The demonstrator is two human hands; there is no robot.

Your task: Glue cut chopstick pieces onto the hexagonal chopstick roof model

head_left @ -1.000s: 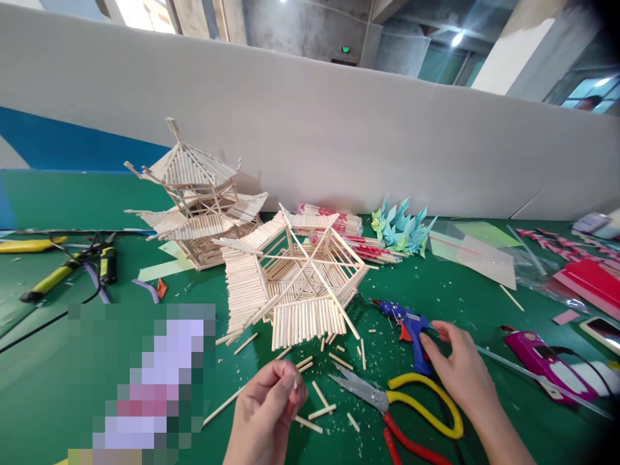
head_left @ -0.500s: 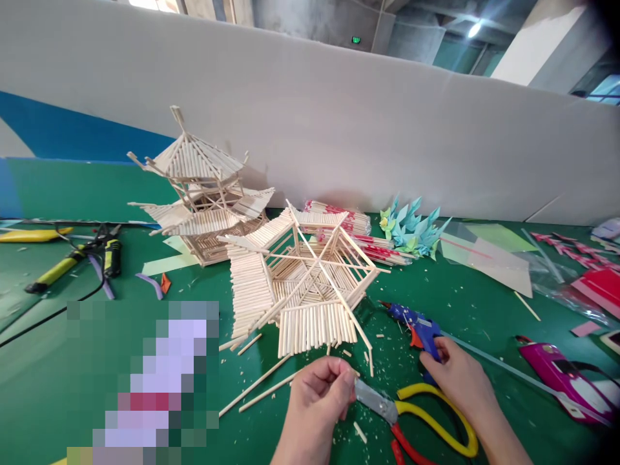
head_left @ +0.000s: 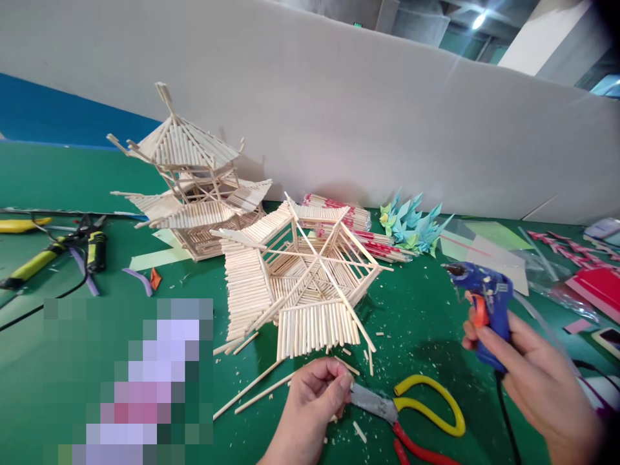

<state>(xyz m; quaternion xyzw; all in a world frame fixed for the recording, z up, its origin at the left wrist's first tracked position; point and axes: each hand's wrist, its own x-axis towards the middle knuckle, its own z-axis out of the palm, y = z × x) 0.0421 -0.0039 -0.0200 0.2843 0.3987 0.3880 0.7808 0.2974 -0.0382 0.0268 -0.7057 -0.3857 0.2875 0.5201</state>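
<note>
My right hand (head_left: 537, 378) grips a blue hot glue gun (head_left: 501, 294) by its handle, raised above the table, fingers at the orange trigger. Its nozzle points left. Low in the middle, my left hand (head_left: 312, 400) has thumb and forefinger pinched together; what lies between them is too small to make out. Scissors (head_left: 375, 403) with yellow and red handles lie against that hand's right side. Just beyond the left hand stands a six-sided model of wooden sticks (head_left: 317, 329), with stick roof panels on some sides and bare beams on others.
A taller stick pagoda (head_left: 186, 145) stands behind on the left. Bundled sticks (head_left: 339, 210) and teal folded-paper shapes (head_left: 416, 223) lie at the back. Wire cutters (head_left: 43, 261) rest at far left, beside a cable. Loose sticks (head_left: 249, 391) and scraps litter the front. A pixelated patch hides the lower left.
My right hand has lifted the glue gun from the table and brought it to the right, a finger now at the trigger. The left hand stays pinched in nearly the same place.
</note>
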